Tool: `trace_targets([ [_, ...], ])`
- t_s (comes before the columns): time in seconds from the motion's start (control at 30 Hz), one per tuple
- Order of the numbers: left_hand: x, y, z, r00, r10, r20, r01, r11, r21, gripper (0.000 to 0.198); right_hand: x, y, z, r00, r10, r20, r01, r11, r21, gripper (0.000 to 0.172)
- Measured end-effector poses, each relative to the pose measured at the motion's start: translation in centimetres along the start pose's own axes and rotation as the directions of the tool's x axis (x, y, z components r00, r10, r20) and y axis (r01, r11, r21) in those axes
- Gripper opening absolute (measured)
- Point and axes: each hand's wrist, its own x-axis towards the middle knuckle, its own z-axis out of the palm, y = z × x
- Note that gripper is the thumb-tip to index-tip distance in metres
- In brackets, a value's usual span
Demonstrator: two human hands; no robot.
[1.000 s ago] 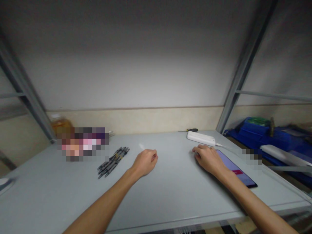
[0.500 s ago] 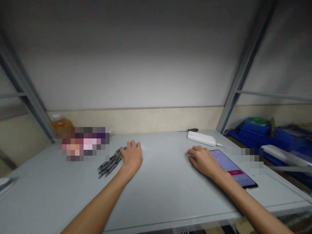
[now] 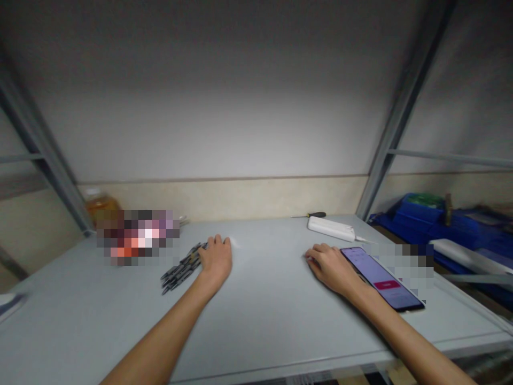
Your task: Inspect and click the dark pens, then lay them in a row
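Leftward comes my left hand (image 3: 216, 258), across from mid-table a second ago to the far end of the dark pens (image 3: 181, 271), while my right hand (image 3: 331, 267) slips slightly left and uncovers more of the phone (image 3: 385, 280). And the pens? Just where they were, lying in a loose slanted bunch on the table (image 3: 272, 326).

Left grip: palm down, fingers spread, thumb standing off from them at the edge of the bunch. Whether the thumb is touching or just hovering, I can't tell. Right grip: fingers loosely curved, palm down, just beside the phone; their undersides are hidden, so I can't say whether the tips meet the thumb.

So, progress, as I judge it: the reach to the pens looks done, and that's about the whole tally. Not one pen is visibly raised or set apart; any closing or lifting is undone as far as I can see. Over on my right, the phone lies flat, screen lit, with the white power bank (image 3: 331, 228) beyond it and the screwdriver (image 3: 316, 215) by the wall (image 3: 248, 200).
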Motion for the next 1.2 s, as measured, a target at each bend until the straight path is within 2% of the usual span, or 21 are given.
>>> trace_targets([
  [0.3,-0.2,0.3,-0.6,0.996,0.092,-0.015,-0.093,0.995,-0.034,0.041,0.2,-0.4,-0.4,1.0,-0.002,0.008,0.002,1.0,-0.004,0.026],
  [0.47,0.0,0.6,0.1,0.967,0.239,-0.091,-0.252,0.951,-0.181,0.039,0.4,-0.7,-0.1,1.0,-0.02,0.008,0.019,1.0,0.025,0.025],
  [0.53,-0.1,0.9,0.6,0.939,0.306,-0.156,-0.341,0.887,-0.313,0.033,0.6,-1.1,0.1,1.0,-0.03,0.004,0.029,0.997,0.074,0.024],
  [0.67,-0.5,2.0,1.2,0.874,0.396,-0.282,-0.485,0.668,-0.565,0.02,1.4,-2.4,0.5,0.996,-0.086,-0.015,0.087,0.973,0.216,0.024],
  [0.83,-1.3,3.1,1.0,0.828,0.457,-0.326,-0.531,0.45,-0.718,0.015,2.4,-5.0,0.7,0.985,-0.161,-0.061,0.172,0.934,0.314,0.026],
  [0.93,-1.5,3.4,0.9,0.805,0.472,-0.36,-0.547,0.353,-0.76,0.011,2.9,-6.2,1.0,0.972,-0.218,-0.085,0.234,0.917,0.323,0.026],
  [1.1,-1.2,3.3,1.2,0.801,0.464,-0.377,-0.542,0.296,-0.787,0.008,3.3,-6.5,1.2,0.962,-0.264,-0.077,0.274,0.902,0.332,0.02],
  [1.2,-1.1,3.0,1.3,0.797,0.479,-0.367,-0.56,0.358,-0.747,0.01,3.2,-5.9,1.1,0.975,-0.21,-0.076,0.223,0.913,0.341,0.014],
])
